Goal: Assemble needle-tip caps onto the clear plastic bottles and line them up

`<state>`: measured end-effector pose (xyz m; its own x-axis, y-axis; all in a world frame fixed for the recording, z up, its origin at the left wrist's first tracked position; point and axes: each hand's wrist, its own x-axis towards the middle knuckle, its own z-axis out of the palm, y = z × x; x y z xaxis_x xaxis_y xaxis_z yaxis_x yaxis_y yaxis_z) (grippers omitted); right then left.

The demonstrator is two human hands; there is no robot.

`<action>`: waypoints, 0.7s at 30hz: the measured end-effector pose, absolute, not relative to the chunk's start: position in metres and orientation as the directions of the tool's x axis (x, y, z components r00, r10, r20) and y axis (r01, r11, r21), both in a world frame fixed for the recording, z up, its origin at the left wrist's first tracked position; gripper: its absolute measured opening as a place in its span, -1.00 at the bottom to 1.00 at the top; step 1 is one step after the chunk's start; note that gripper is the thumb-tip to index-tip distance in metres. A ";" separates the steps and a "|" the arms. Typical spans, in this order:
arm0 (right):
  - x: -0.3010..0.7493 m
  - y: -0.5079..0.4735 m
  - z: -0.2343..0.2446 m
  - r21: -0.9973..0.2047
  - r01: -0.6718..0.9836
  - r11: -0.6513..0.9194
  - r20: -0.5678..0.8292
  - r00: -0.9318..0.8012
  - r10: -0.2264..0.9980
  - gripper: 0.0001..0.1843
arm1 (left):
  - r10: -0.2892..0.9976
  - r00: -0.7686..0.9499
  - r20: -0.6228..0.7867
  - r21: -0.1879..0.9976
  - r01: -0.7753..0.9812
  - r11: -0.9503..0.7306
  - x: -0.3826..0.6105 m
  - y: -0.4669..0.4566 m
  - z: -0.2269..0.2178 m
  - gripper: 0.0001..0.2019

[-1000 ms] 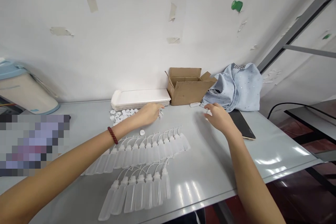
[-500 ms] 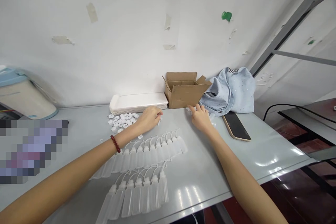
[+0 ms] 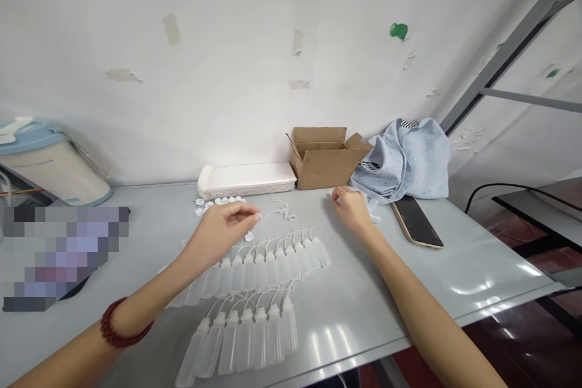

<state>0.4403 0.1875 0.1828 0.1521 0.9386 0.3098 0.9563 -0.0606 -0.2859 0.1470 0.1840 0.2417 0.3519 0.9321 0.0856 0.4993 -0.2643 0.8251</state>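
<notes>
My left hand (image 3: 225,227) hovers over the back row of bottles, thumb and fingertips pinched; anything between them is too small to make out. White discs (image 3: 222,200) lie behind it, partly hidden by the hand. Beyond its fingertips is a tangle of white cords (image 3: 284,211). My right hand (image 3: 352,207) is curled on the table before the cardboard box, fingertips together, their contents hidden. Small clear plastic pieces (image 3: 373,211) lie beside it. Translucent slim bottles (image 3: 245,339) with white tops and thin curved white strands lie in two rows.
A stack of white trays or cards (image 3: 248,180) lies against the wall beside an open cardboard box (image 3: 330,168). Light blue cloth (image 3: 409,163) and a phone (image 3: 417,223) are at the right. A blue-and-cream container (image 3: 59,163) stands at the left.
My left hand has moved left and nearer, uncovering the white cords. The fingers of my right hand have drawn together. The view has shifted slightly.
</notes>
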 end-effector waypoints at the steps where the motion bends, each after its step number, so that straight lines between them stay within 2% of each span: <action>1: 0.437 0.186 0.184 -0.325 0.945 -0.044 0.328 0.156 0.932 -0.84 | 0.941 0.338 0.010 0.863 0.473 -0.179 0.142 0.178 0.240 -0.81; 4: 0.416 0.175 0.190 -0.443 0.895 0.040 0.371 0.143 0.917 -0.92 | 0.937 0.331 -0.112 0.938 0.346 -0.010 0.133 0.163 0.233 -0.80; 6: 0.395 0.162 0.194 -0.527 0.839 0.132 0.387 0.099 0.917 -0.83 | 0.925 0.350 -0.147 0.959 0.280 0.046 0.130 0.155 0.228 -0.83; 7: 0.384 0.154 0.196 -0.643 0.721 0.259 0.419 0.048 0.907 -0.78 | 0.919 0.360 -0.163 0.962 0.265 0.067 0.130 0.152 0.226 -0.85; 8: 0.372 0.145 0.197 -0.703 0.608 0.369 0.457 -0.012 0.889 -0.76 | 0.911 0.371 -0.181 0.962 0.258 0.087 0.130 0.149 0.225 -0.86; 10: 0.352 0.129 0.199 -0.687 0.524 0.503 0.503 -0.156 0.850 -0.76 | 0.901 0.384 -0.202 0.962 0.252 0.109 0.132 0.143 0.222 -0.87; 13: 0.333 0.114 0.197 -0.572 0.484 0.663 0.560 -0.360 0.746 -0.70 | 0.911 0.370 -0.182 0.966 0.239 0.096 0.135 0.136 0.220 -0.87; 16: 0.328 0.109 0.192 -0.513 0.486 0.708 0.574 -0.418 0.704 -0.65 | 0.932 0.332 -0.149 0.965 0.255 0.064 0.137 0.132 0.219 -0.86; 21: 0.330 0.108 0.195 -0.497 0.493 0.714 0.550 -0.458 0.698 -0.66 | 0.949 0.299 -0.102 0.958 0.286 0.013 0.138 0.130 0.216 -0.84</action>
